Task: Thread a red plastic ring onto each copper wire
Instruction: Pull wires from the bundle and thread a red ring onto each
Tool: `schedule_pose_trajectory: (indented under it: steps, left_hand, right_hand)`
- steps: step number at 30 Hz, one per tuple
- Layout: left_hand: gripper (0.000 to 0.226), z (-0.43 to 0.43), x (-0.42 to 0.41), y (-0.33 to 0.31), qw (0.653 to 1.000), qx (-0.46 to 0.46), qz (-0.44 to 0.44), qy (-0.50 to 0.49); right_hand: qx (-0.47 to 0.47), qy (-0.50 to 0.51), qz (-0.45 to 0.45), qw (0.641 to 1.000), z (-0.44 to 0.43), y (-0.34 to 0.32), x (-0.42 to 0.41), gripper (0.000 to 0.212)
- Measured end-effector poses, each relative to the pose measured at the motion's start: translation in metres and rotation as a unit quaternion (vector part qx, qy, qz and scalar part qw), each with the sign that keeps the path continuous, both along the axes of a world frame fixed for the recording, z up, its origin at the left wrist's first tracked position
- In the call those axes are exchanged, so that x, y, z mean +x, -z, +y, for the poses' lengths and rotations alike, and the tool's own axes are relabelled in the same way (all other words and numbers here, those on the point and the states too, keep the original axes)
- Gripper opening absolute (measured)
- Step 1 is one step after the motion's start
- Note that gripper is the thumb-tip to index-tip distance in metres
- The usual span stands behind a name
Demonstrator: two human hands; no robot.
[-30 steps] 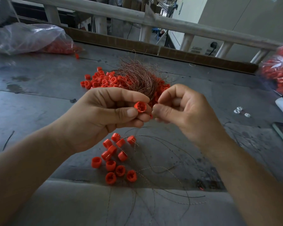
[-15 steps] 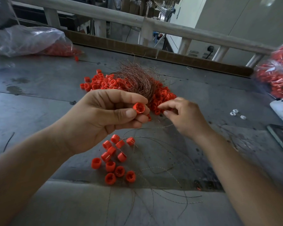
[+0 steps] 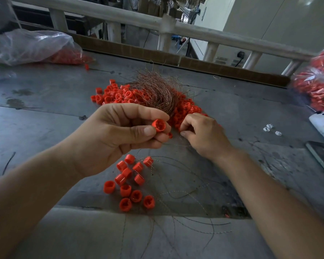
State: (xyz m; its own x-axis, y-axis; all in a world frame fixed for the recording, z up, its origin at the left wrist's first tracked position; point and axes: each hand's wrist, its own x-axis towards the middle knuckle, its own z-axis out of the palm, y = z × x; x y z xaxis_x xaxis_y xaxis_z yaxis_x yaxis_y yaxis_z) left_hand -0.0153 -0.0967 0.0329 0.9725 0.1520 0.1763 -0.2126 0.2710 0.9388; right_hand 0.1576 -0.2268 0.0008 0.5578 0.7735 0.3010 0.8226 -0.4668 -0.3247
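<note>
My left hand [image 3: 109, 139] is raised over the table and pinches one red plastic ring [image 3: 159, 125] between thumb and fingertips, its opening facing me. A second bit of red [image 3: 169, 135] shows under its lower fingers. My right hand [image 3: 204, 133] is down at the table, fingers curled at the near edge of the loose ring pile [image 3: 116, 96]. Whether it pinches a wire is unclear. A bundle of copper wires [image 3: 153, 90] lies on that pile. Closer to me lie several rings [image 3: 127, 180] with thin wires [image 3: 176, 195] trailing from them.
A clear plastic bag [image 3: 36, 47] holding red rings lies at the far left, and another bag of rings [image 3: 316, 85] at the far right. A white device [image 3: 323, 118], a dark flat slab [image 3: 323, 157] and small white pieces [image 3: 269, 128] sit at the right. A pale railing [image 3: 168, 25] bounds the back.
My right hand has left the spot beside my left hand and dropped forward to the table at the ring pile's edge. My left hand stays raised with the ring.
</note>
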Motion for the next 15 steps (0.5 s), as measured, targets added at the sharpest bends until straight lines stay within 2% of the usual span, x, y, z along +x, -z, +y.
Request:
schedule_pose_trajectory:
  steps: [4,8,10,12,15]
  left_hand:
    - [0.027,0.0,0.001,0.001,1.0,0.009,0.002,-0.001]
    - [0.027,0.001,0.001,0.001,1.0,0.02,0.002,-0.001]
    - [0.027,0.001,0.001,0.002,1.0,0.024,0.005,0.0]
    - [0.026,0.001,0.001,0.002,0.999,0.037,0.008,0.004]
    - [0.035,0.001,0.002,0.003,0.998,0.055,0.017,0.0]
  right_hand:
    - [0.021,-0.009,-0.003,1.0,0.0,0.001,-0.001,0.011]
    - [0.107,0.029,0.13,0.985,-0.002,-0.009,0.0,0.025]
    - [0.179,0.027,0.263,0.948,-0.009,-0.019,0.0,0.021]
    - [0.262,0.005,0.387,0.884,-0.017,-0.03,-0.002,0.018]
    - [0.318,-0.032,0.474,0.82,-0.022,-0.041,-0.01,0.021]
